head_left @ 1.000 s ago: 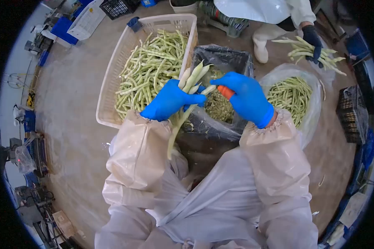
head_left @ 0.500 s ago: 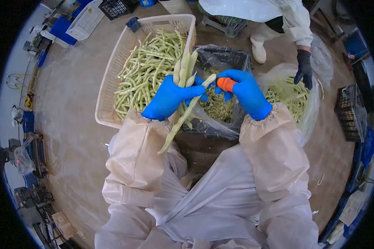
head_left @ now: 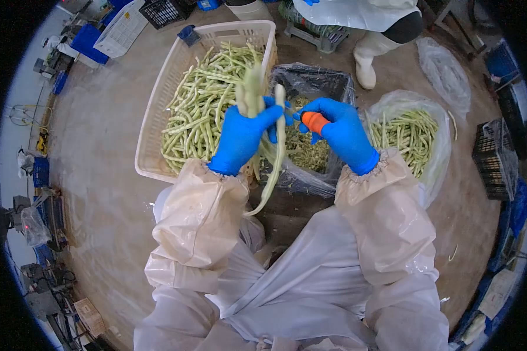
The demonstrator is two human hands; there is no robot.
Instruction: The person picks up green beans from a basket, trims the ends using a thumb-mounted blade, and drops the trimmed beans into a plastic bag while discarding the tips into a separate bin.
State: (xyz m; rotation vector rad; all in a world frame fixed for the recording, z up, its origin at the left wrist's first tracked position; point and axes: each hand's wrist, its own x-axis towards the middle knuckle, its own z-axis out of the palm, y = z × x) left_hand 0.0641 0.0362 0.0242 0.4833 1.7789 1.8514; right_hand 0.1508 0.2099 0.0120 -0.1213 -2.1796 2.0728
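Note:
My left hand [head_left: 240,137], in a blue glove, is closed around several pale green beans [head_left: 252,99]; their upper ends are blurred. One long bean [head_left: 280,131] lies across its fingers on the right side and hangs down in a curve. My right hand [head_left: 342,131], also blue-gloved, is curled just right of that bean. At its thumb is an orange thumb knife [head_left: 315,121], with a thin tip pointing at the bean; the fingers partly hide it. Below both hands stands a dark crate lined with clear plastic [head_left: 342,79], holding green trimmings [head_left: 307,149].
A cream crate [head_left: 149,131] full of beans stands on the left. To the right is a clear plastic bag [head_left: 439,158] of beans. A co-worker's white boot [head_left: 365,67] and apron are at the top. Black crates [head_left: 492,152] stand at the far right.
The long bean has swung more upright, and its top now stands apart from the bunch. My right hand has shifted slightly left. The co-worker's dark-gloved hand has left the bean bag.

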